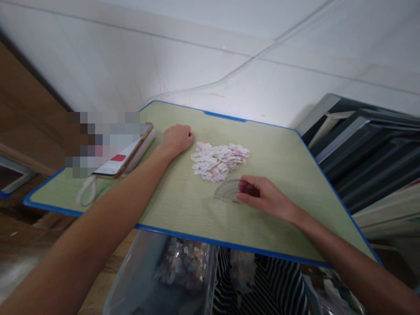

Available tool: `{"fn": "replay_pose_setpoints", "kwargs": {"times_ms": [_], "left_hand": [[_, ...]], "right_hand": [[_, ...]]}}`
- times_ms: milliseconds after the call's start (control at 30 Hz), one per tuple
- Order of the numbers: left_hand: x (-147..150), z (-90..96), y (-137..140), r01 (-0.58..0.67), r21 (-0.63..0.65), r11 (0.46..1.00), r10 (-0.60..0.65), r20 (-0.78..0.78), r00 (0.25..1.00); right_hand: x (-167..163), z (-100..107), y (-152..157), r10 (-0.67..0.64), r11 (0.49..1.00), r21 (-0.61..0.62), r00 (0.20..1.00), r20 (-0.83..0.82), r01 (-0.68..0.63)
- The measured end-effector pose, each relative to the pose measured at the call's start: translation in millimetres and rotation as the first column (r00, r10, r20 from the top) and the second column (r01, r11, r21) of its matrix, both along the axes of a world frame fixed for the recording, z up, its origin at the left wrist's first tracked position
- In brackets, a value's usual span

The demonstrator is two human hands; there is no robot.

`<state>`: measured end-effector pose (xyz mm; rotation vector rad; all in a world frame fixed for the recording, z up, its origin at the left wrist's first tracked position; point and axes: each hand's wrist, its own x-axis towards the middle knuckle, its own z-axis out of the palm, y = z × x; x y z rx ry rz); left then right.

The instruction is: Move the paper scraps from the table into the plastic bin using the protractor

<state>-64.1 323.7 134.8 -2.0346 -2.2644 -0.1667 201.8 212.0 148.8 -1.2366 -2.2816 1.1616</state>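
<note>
A heap of small torn or cut paper pieces (218, 161) lies in the middle of the light green table (183, 210). Just to its left, my left hand (179, 138) rests on the tabletop with its fingers curled in; what they hold, if anything, is hidden. My right hand (259, 192) grips a clear plastic protractor (226, 191) by its right end, between thumb and fingers. The protractor is in front of the heap, low over the table or touching it; I cannot tell which.
On the left, a phone (113, 165) leans on a white support, with a white strap loop (87, 191) beside it. Dark flat panels (357, 135) stand along the right edge. Below the front edge are a clear plastic bin (131, 271) and a black-and-white striped bag (278, 280).
</note>
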Motion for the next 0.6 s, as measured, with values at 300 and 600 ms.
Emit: {"fn": "replay_pose_setpoints", "kwargs": {"times_ms": [300, 600], "left_hand": [[0, -0.6, 1, 0.004, 0.003, 1.0, -0.004, 0.006, 1.0], [-1, -1.6, 2, -0.001, 0.003, 1.0, 0.001, 0.01, 1.0]], "right_hand": [[-12, -1, -14, 0.118, 0.992, 0.028, 0.989, 0.088, -0.121], [-22, -5, -31, 0.196, 0.975, 0.09, 0.977, 0.085, -0.203]]}}
